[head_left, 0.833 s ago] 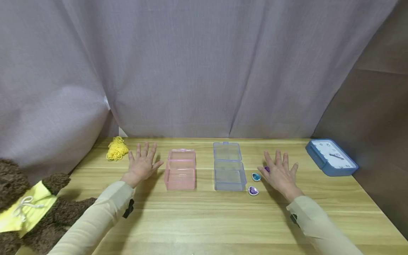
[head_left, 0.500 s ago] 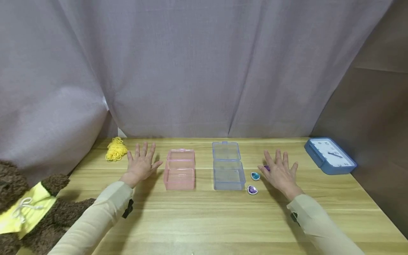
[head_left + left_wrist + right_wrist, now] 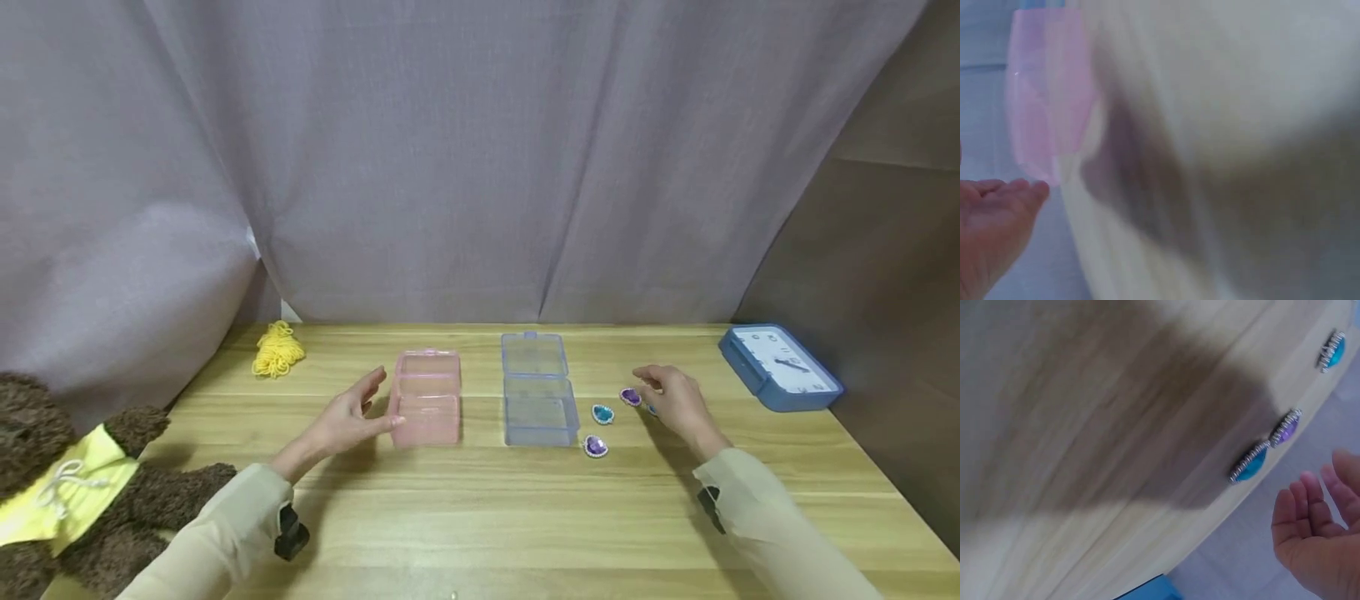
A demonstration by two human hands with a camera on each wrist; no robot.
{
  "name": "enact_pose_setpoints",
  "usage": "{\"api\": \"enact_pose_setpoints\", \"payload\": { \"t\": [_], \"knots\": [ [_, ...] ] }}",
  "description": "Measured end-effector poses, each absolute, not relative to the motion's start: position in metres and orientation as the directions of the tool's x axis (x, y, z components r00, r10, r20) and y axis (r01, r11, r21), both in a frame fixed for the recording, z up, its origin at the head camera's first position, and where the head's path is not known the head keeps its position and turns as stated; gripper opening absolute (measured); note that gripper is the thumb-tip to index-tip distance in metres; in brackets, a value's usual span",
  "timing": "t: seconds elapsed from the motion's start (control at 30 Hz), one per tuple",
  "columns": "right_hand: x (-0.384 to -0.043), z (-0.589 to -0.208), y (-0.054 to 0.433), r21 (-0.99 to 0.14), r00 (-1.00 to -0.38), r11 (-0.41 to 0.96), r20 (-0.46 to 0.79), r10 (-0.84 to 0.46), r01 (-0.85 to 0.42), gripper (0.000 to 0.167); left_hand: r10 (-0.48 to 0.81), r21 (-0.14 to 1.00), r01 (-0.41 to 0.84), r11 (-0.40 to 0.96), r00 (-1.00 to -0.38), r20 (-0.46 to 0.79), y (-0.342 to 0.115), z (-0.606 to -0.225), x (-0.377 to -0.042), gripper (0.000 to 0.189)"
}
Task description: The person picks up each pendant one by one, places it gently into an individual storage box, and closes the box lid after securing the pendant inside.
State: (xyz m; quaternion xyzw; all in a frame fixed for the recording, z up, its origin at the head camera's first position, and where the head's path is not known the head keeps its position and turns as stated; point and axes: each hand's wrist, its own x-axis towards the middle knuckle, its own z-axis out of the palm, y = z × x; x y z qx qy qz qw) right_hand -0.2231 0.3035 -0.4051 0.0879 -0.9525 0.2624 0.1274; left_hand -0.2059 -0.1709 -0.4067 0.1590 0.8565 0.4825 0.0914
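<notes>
Right of the middle of the wooden table (image 3: 465,525), short of its right edge, the right hand (image 3: 675,404) hangs with fingers loosely bent, holding nothing. Near its fingertips lie a purple gem (image 3: 630,397) and a blue gem (image 3: 1254,465); a second blue gem (image 3: 603,414) and second purple gem (image 3: 596,447) sit nearer the lilac box (image 3: 540,437). The left hand (image 3: 345,423), half open with thumb and fingers parted, holds nothing at the left side of the pink box (image 3: 427,433). Both hands seem to be at the reaching step; the right would need a fingertip pinch, the left perhaps a light steadying hold. From the head, the right hand mostly hides the nearer blue gem; whether the left thumb touches the pink box I cannot tell, and the left wrist view is blurred.
</notes>
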Motion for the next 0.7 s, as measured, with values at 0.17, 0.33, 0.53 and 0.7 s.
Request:
{"api": "enact_pose_setpoints", "payload": {
  "t": [0.17,0.33,0.53,0.7],
  "knots": [
    [-0.234,-0.412,0.300,-0.415,-0.966,0.880,0.203,-0.157,-0.231,0.025,0.409,0.935,0.116,0.336,-0.912,-0.034,-0.170,-0.422,-0.202,0.103],
    [-0.239,-0.415,0.299,-0.341,-0.983,0.923,0.115,-0.147,-0.178,0.019,0.472,0.979,0.102,0.177,-0.882,0.007,-0.163,-0.433,-0.204,0.103],
    [-0.243,-0.414,0.298,-0.350,-0.990,0.926,0.060,-0.131,-0.143,0.016,0.427,0.972,0.137,0.190,-0.903,0.044,-0.157,-0.439,-0.210,0.101],
    [-0.242,-0.412,0.298,-0.381,-0.985,0.908,0.083,-0.152,-0.173,0.015,0.376,0.975,0.112,0.191,-0.926,0.032,-0.153,-0.440,-0.215,0.097]
  ]
}}
